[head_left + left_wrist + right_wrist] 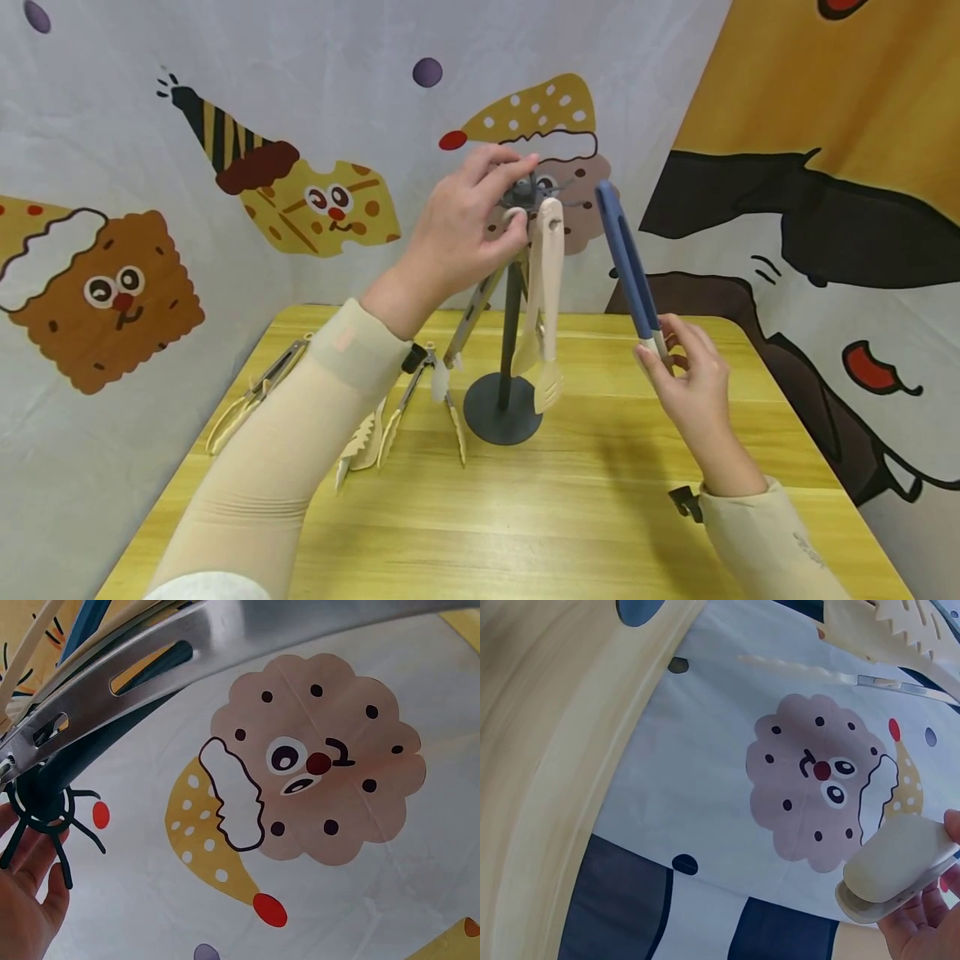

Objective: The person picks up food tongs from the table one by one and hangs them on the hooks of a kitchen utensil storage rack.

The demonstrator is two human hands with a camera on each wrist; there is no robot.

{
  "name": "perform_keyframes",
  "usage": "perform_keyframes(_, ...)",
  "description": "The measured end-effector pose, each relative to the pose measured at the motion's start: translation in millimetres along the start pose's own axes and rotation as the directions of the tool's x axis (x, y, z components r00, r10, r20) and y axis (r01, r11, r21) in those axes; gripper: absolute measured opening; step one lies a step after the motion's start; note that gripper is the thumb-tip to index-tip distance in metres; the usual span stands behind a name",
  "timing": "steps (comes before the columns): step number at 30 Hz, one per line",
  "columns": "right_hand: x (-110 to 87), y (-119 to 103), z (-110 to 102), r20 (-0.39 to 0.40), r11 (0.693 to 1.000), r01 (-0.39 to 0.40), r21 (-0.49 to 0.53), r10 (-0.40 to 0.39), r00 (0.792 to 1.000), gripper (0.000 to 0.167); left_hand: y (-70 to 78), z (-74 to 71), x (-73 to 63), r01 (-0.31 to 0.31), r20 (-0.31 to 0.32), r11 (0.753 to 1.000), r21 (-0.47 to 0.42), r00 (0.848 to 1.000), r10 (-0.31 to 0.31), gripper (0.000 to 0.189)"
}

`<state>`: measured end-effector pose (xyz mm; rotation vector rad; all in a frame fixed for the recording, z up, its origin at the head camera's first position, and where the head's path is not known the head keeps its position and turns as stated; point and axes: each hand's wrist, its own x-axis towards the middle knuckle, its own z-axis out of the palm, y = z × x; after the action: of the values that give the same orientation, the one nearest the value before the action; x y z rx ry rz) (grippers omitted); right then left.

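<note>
Wood-grain table point(570, 525) before you, pale backdrop point(330, 92) behind it, cheese cartoon point(300, 229) leftward, brown biscuit cartoon point(161, 283) farther left

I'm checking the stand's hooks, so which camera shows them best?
The left wrist view: the hooks fan out up close. The head view shows them small, partly behind the left hand; the right wrist view shows none clearly.
</note>
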<state>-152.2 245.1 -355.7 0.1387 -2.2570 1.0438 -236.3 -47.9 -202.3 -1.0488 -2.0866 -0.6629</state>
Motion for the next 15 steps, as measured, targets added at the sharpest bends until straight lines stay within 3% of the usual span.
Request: perform_keyframes(15,-1.6,-5.4,4.3,-0.038,0.999,0.049,0.023,-0.048,0.998,0.039,5.2,1.8,0.8,0.02,-0.031,0.998,0.059,0.999,-0.018,0.05)
